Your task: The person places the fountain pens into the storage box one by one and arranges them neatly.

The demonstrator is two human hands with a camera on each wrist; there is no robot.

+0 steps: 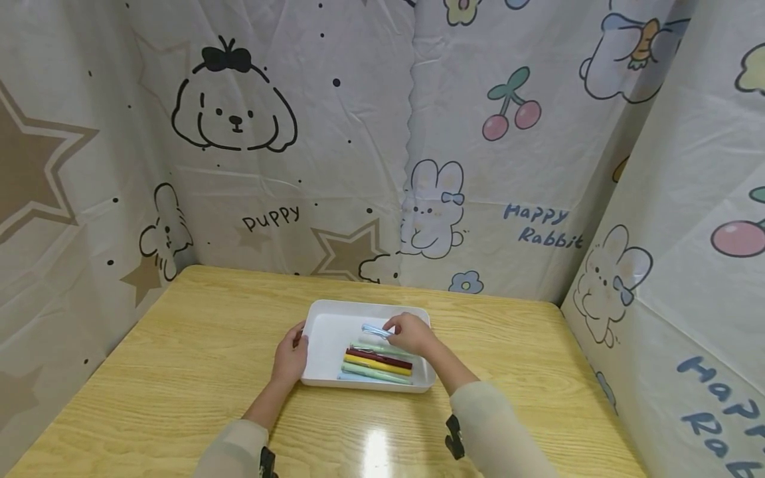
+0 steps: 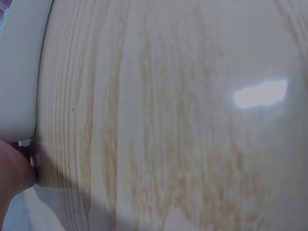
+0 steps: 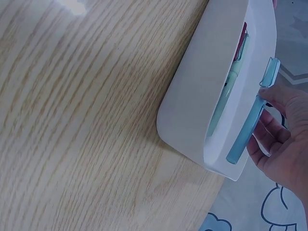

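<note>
Inside the white tray (image 1: 325, 345) my right hand (image 1: 412, 334) pinches a light blue pen (image 1: 373, 329) with a clip, between thumb and fingers. The right wrist view shows this pen (image 3: 246, 131) along the tray's far side wall, its body angled across my fingers. My left hand (image 1: 289, 358) holds the tray's left end from outside; its fingers are partly hidden. Nearer the front of the tray lie a pale green pen (image 1: 382, 348), a dark red pen (image 1: 380, 359), a yellow pen (image 1: 373, 364), another green pen (image 1: 376, 374) and a light blue pen (image 1: 352, 378), side by side.
The tray rests on a wood-grain table (image 1: 209, 345). Printed cloth curtain (image 1: 358, 133) hangs behind the table and along both sides. A bright light reflection shows on the tabletop in front of the tray.
</note>
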